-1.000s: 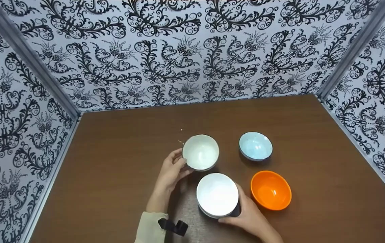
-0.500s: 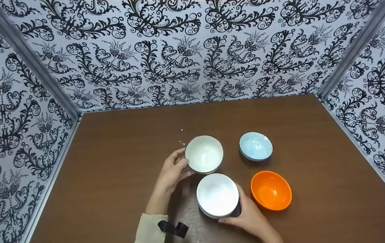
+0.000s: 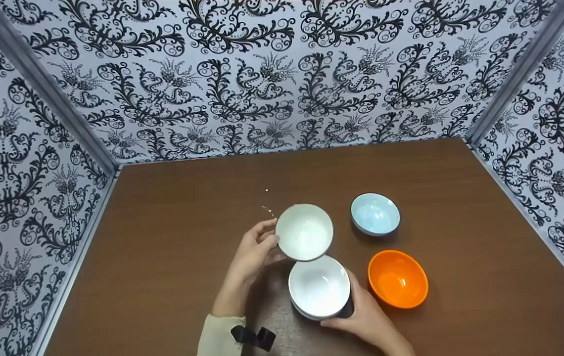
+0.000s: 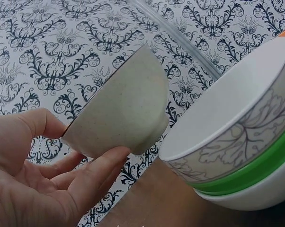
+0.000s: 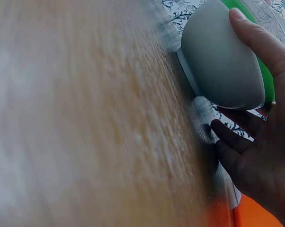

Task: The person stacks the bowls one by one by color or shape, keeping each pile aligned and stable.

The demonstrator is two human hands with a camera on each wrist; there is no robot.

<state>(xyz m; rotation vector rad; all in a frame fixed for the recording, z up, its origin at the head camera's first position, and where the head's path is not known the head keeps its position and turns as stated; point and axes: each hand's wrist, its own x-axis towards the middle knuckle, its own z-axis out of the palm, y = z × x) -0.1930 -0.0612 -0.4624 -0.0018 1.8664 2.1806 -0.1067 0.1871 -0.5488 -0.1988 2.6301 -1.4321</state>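
Note:
My left hand (image 3: pixel 255 252) grips a pale speckled bowl (image 4: pixel 126 101) by its side, thumb at the dark rim and fingers under the wall. In the left wrist view this bowl is lifted and tilted beside a stack of nested bowls. The stack's top bowl (image 4: pixel 246 127) is white inside with a grey leaf pattern outside. Below it shows a green bowl (image 4: pixel 249 172), and a plain white bowl (image 5: pixel 223 56) stands lowest on the table. My right hand (image 3: pixel 368 314) holds the stack from the right, its thumb against the lowest bowl near the green band.
An orange bowl (image 3: pixel 397 279) sits just right of my right hand. Behind it stands a light blue bowl (image 3: pixel 375 214). Small pale crumbs (image 3: pixel 268 210) lie on the brown table (image 3: pixel 188 207). Patterned walls (image 3: pixel 272 79) enclose the back and sides.
My left hand has brought the speckled bowl right and nearer, so that it now overlaps the stack's far rim in the head view. The right hand and the stack stay put.

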